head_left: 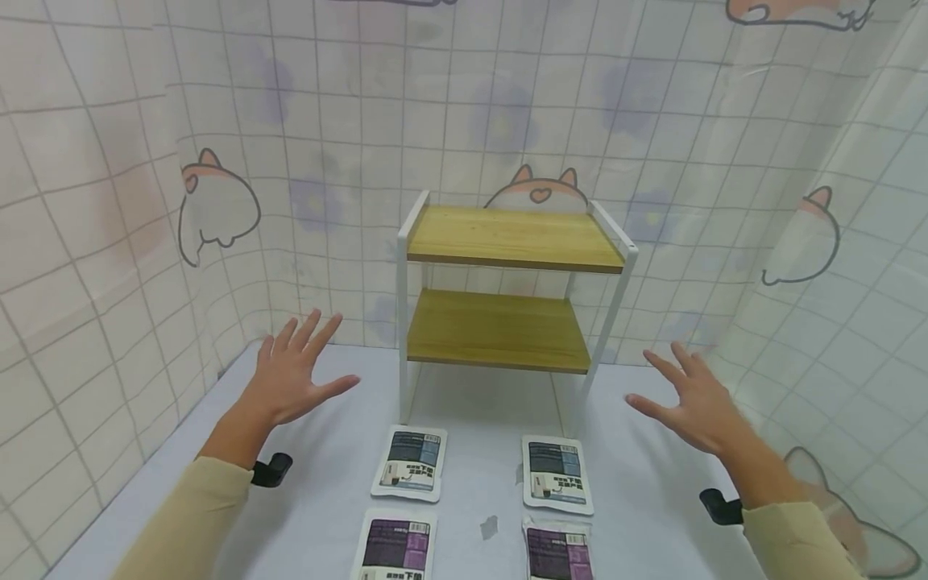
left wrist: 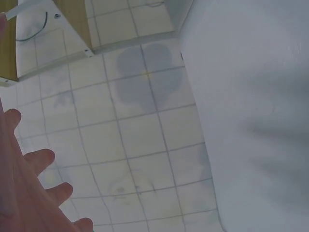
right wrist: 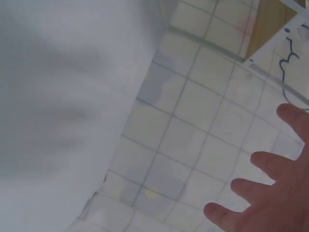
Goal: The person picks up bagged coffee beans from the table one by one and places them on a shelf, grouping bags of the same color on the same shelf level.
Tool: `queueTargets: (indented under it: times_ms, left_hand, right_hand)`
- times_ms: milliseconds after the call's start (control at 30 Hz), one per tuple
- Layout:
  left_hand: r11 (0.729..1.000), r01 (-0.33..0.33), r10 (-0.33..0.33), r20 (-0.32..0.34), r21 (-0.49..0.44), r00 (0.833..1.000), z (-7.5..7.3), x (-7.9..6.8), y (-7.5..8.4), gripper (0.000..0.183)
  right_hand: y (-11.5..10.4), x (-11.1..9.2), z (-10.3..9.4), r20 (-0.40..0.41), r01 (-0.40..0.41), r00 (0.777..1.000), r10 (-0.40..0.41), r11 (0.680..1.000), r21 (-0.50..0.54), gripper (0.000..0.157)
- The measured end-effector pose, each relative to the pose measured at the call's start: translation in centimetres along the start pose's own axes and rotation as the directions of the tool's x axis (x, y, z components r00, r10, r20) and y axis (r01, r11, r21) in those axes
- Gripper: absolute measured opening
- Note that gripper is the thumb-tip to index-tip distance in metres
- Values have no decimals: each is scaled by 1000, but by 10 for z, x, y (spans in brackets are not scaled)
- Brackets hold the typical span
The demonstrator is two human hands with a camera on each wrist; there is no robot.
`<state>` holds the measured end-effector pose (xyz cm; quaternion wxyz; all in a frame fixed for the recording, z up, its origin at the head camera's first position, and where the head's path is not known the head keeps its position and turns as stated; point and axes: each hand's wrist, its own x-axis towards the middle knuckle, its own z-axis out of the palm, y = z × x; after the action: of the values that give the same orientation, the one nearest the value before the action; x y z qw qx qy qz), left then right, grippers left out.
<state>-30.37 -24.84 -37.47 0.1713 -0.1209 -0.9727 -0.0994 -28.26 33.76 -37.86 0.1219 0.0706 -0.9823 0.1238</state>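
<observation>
My left hand [head_left: 293, 374] hovers over the table's left side with fingers spread, holding nothing. On the other side my right hand [head_left: 696, 403] is likewise raised, its fingers apart and palm bare. Between them stands a two-tier shelf [head_left: 511, 238] with wooden boards and a white frame. In front of it lie two white packets with blue-and-black labels, a left one [head_left: 410, 463] and a right one [head_left: 557, 474]. Nearer to me are two packets with purple labels, one on the left [head_left: 395, 548] and one on the right [head_left: 558, 552], both cut off by the head view's lower edge.
A white table [head_left: 319, 483] carries the shelf and packets. A small grey patch [head_left: 489, 528] shows between the packets. Grid-patterned cloth [head_left: 348, 121] with cartoon animals hangs behind and at both sides. Black straps with small dark devices [head_left: 271, 470] sit at both wrists.
</observation>
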Motion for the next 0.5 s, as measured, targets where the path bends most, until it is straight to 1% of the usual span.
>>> queueTargets:
  times_ms: [267,367,500]
  left_hand:
    - [997,-17,15,-38,-71,999,19,-5,10,100]
    - [992,-29,22,-60,-120,998,25,-6,15,100]
    - [978,-55,34,-106,-203,994,30,-7,23,96]
  right_hand:
    - [-3,-13,16,-37,7,999,-4,997,73,90]
    - [-7,-18,21,-47,10,999,-5,995,98,88]
    - [-14,-23,27,-40,0,999,5,991,131,87]
